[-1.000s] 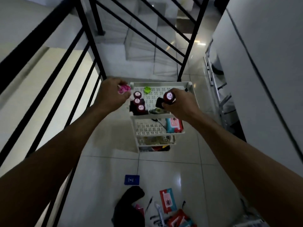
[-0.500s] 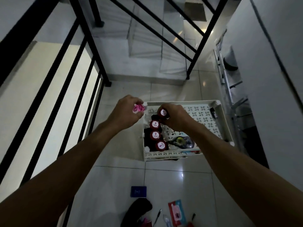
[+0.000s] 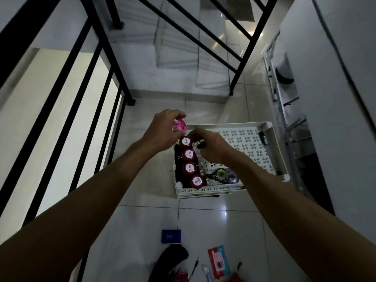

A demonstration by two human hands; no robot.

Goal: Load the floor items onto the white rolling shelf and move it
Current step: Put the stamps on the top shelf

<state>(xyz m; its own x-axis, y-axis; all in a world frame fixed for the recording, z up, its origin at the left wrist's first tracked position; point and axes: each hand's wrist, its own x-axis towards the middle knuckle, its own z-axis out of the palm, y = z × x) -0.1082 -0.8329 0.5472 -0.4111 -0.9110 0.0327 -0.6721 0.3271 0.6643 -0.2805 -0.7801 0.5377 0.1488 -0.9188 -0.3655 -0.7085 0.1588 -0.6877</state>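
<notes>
The white rolling shelf [image 3: 272,151] stands on the tiled floor below me. Several dark bottles with red "TOP" caps [image 3: 189,168] stand in a row along its top tray's left side. My right hand [image 3: 212,148] is curled beside the farthest bottle [image 3: 185,141], over a small yellow-green object. Whether it grips anything is hidden. My left hand [image 3: 162,132] hovers at the tray's far left corner, shut on a small pink item [image 3: 179,126]. On the floor near me lie a blue card [image 3: 171,236], a black cloth [image 3: 173,259], a red-and-teal packet [image 3: 218,261] and a pen [image 3: 194,268].
A correction-tape dispenser [image 3: 221,176] lies in the tray's near part and a small black item [image 3: 262,137] at its far right. Black stair railings [image 3: 114,64] run along the left and far side, with steps beyond. A metal rack [image 3: 284,102] and white wall flank the right.
My right hand has carried the red-capped bottle down to the far end of the row in the tray. My left hand has stayed shut on the pink item. The view has closed in on the shelf.
</notes>
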